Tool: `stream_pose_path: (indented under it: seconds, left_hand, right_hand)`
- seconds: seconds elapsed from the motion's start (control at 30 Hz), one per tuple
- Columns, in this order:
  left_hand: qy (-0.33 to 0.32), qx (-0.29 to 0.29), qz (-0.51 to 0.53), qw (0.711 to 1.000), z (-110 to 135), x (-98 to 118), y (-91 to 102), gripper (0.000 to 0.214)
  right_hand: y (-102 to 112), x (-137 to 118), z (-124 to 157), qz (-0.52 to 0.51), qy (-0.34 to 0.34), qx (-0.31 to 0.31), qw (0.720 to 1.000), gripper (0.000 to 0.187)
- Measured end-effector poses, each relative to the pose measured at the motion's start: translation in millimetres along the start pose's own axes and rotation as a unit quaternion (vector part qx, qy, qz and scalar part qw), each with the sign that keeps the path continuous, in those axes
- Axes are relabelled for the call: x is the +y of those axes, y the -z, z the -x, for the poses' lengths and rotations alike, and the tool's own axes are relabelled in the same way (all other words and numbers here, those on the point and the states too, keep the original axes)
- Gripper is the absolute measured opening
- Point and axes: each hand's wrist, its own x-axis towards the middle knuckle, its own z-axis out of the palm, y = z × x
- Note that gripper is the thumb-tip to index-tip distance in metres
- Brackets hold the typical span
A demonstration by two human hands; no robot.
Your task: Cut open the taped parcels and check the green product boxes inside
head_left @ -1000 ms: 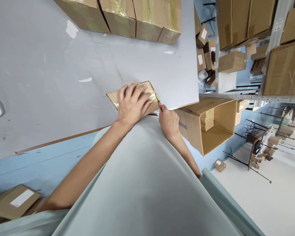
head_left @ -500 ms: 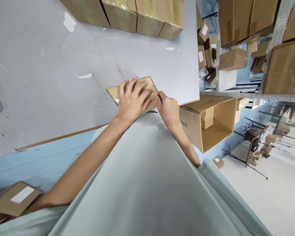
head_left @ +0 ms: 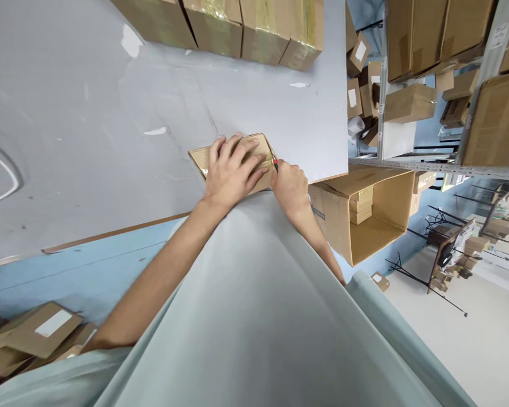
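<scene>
A small flat cardboard box (head_left: 199, 158) with shiny clear tape lies at the table's front edge, close against my body. My left hand (head_left: 233, 164) rests palm down on top of it, fingers spread, covering much of its upper face. At the box's right end, my right hand (head_left: 290, 183) is closed around a small knife (head_left: 275, 164) with a red and black handle. Most of the handle is hidden in the fist. The knife's tip meets the taped right edge of the box; the blade itself is too small to make out.
Taped cartons (head_left: 258, 34) stand in a row at the back of the grey table (head_left: 89, 141). A large open carton (head_left: 377, 226) with small boxes inside is right of the table. Shelving (head_left: 428, 161) holds more cartons. Several boxes (head_left: 42, 333) lie low at the left.
The knife's handle shows less now, as my right hand has shifted slightly along the box's right edge. My left hand stays on the box. The view has moved a little.
</scene>
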Motion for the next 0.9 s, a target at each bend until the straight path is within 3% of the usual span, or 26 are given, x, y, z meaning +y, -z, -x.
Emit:
stream_pose_path:
  seconds: [0.17, 0.3, 0.37, 0.47, 0.57, 0.67, 0.8, 0.9]
  left_hand:
    - [-0.024, 0.011, 0.001, 1.000, 8, -5, -0.5, 0.037]
    - [0.008, 0.041, -0.015, 0.999, 28, -22, 10.3, 0.064]
    - [0.029, 0.055, -0.031, 0.998, 44, -38, 20.4, 0.078]
    - [0.053, 0.069, -0.059, 0.995, 70, -65, 41.2, 0.087]
    - [0.089, 0.069, -0.085, 0.990, 99, -87, 65.3, 0.095]
    - [0.148, 0.090, -0.097, 0.980, 129, -93, 83.1, 0.094]
    - [0.214, 0.166, -0.051, 0.961, 156, -78, 84.9, 0.070]
    - [0.211, 0.210, -0.001, 0.955, 152, -71, 72.9, 0.064]
  right_hand:
    - [3, 8, 23, -0.007, -0.003, -0.030, 1.000, 0.036]
    - [2, 33, 38, -0.089, 0.049, -0.021, 0.995, 0.034]
    - [-12, 50, 22, -0.160, 0.060, 0.005, 0.985, 0.036]
    - [-52, 60, -34, -0.269, 0.061, 0.018, 0.961, 0.042]
    - [-96, 44, -88, -0.298, 0.052, -0.016, 0.953, 0.034]
    - [-118, 21, -106, -0.305, 0.070, -0.036, 0.949, 0.034]
    - [-112, 8, -89, -0.291, 0.107, -0.013, 0.951, 0.038]
    - [-92, 13, -76, -0.227, 0.119, 0.050, 0.965, 0.039]
